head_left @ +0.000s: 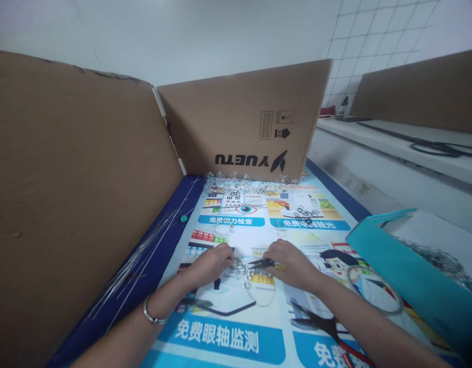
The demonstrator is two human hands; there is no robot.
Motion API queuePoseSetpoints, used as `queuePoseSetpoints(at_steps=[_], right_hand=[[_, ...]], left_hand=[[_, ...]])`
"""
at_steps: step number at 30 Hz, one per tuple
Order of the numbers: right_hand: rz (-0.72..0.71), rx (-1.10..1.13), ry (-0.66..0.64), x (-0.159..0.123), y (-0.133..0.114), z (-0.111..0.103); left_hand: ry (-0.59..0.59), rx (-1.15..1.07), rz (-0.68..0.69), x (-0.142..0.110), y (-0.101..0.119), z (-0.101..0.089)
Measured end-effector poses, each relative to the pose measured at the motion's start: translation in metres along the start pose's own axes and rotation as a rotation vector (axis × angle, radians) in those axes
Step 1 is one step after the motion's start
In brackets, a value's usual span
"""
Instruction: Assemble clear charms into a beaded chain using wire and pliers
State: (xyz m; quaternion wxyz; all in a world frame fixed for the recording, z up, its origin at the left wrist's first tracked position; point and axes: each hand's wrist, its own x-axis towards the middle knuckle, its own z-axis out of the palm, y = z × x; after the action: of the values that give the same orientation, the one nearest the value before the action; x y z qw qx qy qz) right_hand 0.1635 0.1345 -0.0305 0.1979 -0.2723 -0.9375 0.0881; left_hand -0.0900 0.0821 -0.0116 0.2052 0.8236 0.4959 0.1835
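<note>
My left hand [213,265] is closed on a small bundle of looped silvery wire [239,266] above the printed mat [243,313]. In my right hand [291,261] is a pair of dark-jawed pliers [260,263], their tips pointing left at the wire. I cannot tell whether the jaws touch it. Clear round beads [248,285] hang or lie just below the pliers, joined to a thin loop of wire. Red-handled scissors [316,323] lie beside my right forearm. The fingertips of both hands are partly hidden.
Straight wires [138,255] lie along the blue left edge. Cardboard panels [239,122] stand at the left and back. Beaded wire pieces [239,184] line the back, near dark rings [308,213]. Right are a wire coil [375,290] and a teal box [400,271] of metal pieces.
</note>
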Motion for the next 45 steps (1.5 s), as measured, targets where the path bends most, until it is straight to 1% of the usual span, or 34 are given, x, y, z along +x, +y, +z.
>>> queuePoseSetpoints(at_steps=[3, 5, 9, 11, 13, 16, 19, 22, 27, 30, 34, 36, 38, 45], right_hand=[[-0.042, 0.052, -0.015, 0.000, -0.002, -0.002], [-0.041, 0.081, -0.022, 0.000, -0.002, -0.002], [-0.008, 0.121, -0.029, 0.002, 0.001, 0.000], [0.003, 0.124, -0.038, 0.002, 0.003, 0.001], [0.008, 0.117, -0.046, 0.002, 0.005, 0.003], [0.000, 0.098, -0.060, 0.001, 0.006, 0.002], [-0.056, 0.056, -0.085, 0.000, 0.005, -0.001], [-0.131, 0.022, -0.102, -0.002, 0.003, -0.005], [-0.215, 0.025, -0.076, -0.003, -0.003, -0.008], [-0.197, 0.043, -0.022, -0.003, -0.002, -0.006], [-0.119, -0.040, 0.165, -0.004, 0.002, -0.002], [-0.100, -0.119, 0.223, -0.004, 0.002, -0.002], [-0.101, -0.188, 0.233, -0.003, 0.000, -0.002], [-0.168, -0.349, 0.172, 0.002, -0.010, -0.001]], left_hand=[[0.026, -0.064, 0.008, -0.002, -0.002, -0.004], [0.003, -0.077, 0.018, -0.004, -0.002, -0.011], [-0.144, -0.044, 0.042, -0.010, -0.001, -0.026], [-0.206, -0.020, 0.041, -0.012, 0.000, -0.028], [-0.227, 0.017, 0.026, -0.012, 0.000, -0.025], [-0.230, 0.059, 0.014, -0.011, 0.003, -0.019], [-0.239, 0.084, 0.015, -0.010, 0.005, -0.015], [-0.238, 0.090, 0.018, -0.010, 0.006, -0.016], [-0.216, 0.057, 0.026, -0.010, 0.005, -0.017], [-0.215, 0.027, 0.025, -0.009, 0.003, -0.016], [-0.194, -0.016, 0.021, -0.008, -0.001, -0.012], [-0.172, -0.026, 0.028, -0.009, -0.002, -0.010], [-0.158, -0.029, 0.039, -0.009, -0.004, -0.009], [-0.141, -0.023, 0.046, -0.010, -0.004, -0.006]])
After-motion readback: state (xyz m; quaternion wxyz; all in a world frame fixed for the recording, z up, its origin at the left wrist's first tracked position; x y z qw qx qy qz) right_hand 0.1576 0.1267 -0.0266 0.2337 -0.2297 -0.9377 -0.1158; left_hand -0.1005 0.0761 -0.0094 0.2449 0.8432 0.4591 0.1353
